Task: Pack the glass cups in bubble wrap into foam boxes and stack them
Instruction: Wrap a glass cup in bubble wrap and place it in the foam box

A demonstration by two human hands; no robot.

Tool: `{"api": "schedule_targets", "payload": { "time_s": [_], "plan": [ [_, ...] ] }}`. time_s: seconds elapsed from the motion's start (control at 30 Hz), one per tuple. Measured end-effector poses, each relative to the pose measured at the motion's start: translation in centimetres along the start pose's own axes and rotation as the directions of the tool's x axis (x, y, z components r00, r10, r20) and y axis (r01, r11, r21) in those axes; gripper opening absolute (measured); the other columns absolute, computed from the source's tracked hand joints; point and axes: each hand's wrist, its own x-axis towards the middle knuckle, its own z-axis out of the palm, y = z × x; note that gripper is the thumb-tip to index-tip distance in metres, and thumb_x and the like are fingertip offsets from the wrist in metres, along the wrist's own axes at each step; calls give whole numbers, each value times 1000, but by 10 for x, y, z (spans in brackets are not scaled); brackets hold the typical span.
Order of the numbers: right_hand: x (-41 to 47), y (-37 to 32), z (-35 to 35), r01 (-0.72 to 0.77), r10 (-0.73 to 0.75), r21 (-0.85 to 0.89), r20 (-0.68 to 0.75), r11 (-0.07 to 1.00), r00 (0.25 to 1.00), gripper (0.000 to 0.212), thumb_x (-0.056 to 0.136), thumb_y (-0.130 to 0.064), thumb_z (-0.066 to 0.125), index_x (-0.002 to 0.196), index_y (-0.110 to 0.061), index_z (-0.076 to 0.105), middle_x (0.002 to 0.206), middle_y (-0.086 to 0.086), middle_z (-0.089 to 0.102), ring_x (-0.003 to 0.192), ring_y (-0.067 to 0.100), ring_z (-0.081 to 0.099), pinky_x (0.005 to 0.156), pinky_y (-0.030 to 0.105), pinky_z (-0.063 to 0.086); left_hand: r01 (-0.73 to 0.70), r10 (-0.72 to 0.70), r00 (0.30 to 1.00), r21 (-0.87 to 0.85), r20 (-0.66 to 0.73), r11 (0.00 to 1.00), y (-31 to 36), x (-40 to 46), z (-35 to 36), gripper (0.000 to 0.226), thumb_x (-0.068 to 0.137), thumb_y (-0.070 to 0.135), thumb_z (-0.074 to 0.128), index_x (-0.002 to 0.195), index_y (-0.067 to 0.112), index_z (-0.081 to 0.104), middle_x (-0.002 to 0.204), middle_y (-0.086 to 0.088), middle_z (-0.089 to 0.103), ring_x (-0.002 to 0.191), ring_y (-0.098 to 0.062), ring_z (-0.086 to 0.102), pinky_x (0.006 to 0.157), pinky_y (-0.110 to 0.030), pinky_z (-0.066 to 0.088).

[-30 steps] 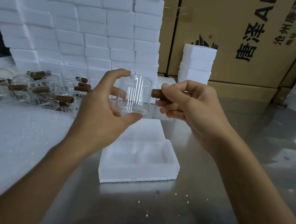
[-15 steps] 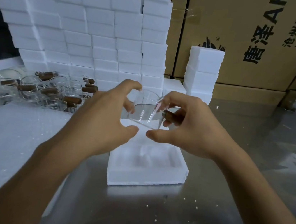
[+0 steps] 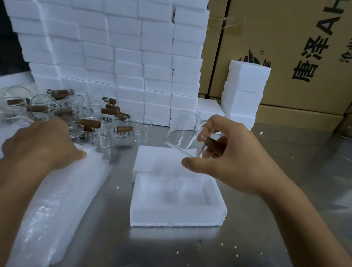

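My right hand [image 3: 230,154] holds a clear glass cup [image 3: 185,134] by its brown wooden handle, tilted, above the far end of an open foam box [image 3: 173,211] on the steel table. The box's lid [image 3: 156,160] lies just behind it. My left hand [image 3: 44,140] rests on the far edge of a stack of bubble wrap sheets [image 3: 50,195] at the left, fingers curled over the top sheet. Several more glass cups with brown handles [image 3: 79,116] lie beyond the wrap.
A tall wall of stacked white foam boxes [image 3: 114,47] stands at the back left, with a shorter stack [image 3: 243,93] beside it. Brown cardboard cartons [image 3: 303,60] line the back. Foam crumbs dot the steel table [image 3: 272,213].
My left hand let go of the cup and moved left and down onto the bubble wrap. My right hand alone keeps the cup, tilted, shifted slightly right.
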Motion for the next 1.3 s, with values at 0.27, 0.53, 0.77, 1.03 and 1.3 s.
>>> {"api": "schedule_targets", "payload": {
  "time_s": [0.27, 0.53, 0.77, 1.03, 1.3],
  "plan": [
    [1, 4, -1, -57, 58, 235, 4, 970, 998, 42, 60, -38, 90, 76, -22, 55, 62, 3, 59, 49, 9, 46, 46, 19, 41, -70, 53, 951, -43, -306, 997, 18, -12, -2, 8, 89, 21, 68, 82, 18, 67, 94, -14, 68, 86, -34, 59, 79, -41, 49],
    [5, 12, -1, -135, 211, 477, -110, 869, 971, 49, 57, -41, 90, 78, -14, 55, 96, 9, 72, 66, 15, 55, 65, 27, 41, -737, 342, 571, -281, -746, 615, 66, -59, -12, 27, 87, -6, 61, 88, 19, 51, 79, -1, 63, 74, -24, 62, 67, -41, 55],
    [6, 16, -6, -130, 238, 527, -142, 840, 961, 62, 61, -38, 91, 96, 1, 57, 77, 0, 66, 64, 10, 54, 64, 23, 42, -823, 497, 545, -318, -675, 471, 87, -71, 9, 35, 77, -16, 47, 78, 8, 72, 81, -8, 64, 74, -23, 63, 69, -34, 56],
    [5, 15, -6, -148, 255, 507, -148, 849, 955, 59, 64, -39, 90, 100, -1, 61, 87, 9, 71, 62, 6, 59, 57, 15, 43, -588, 298, 803, -607, -516, 535, 92, -74, 14, 29, 83, 29, 78, 58, 18, 67, 54, 9, 63, 51, -10, 59, 58, -27, 48],
    [6, 13, -6, -160, 261, 546, -113, 822, 959, 68, 63, -46, 88, 96, 7, 60, 72, 1, 64, 59, 5, 62, 53, 13, 44, -343, 292, 937, -653, -190, 675, 77, -62, 4, 17, 88, 19, 72, 73, 26, 67, 61, 6, 72, 57, -12, 71, 56, -26, 43]
  ]
}}
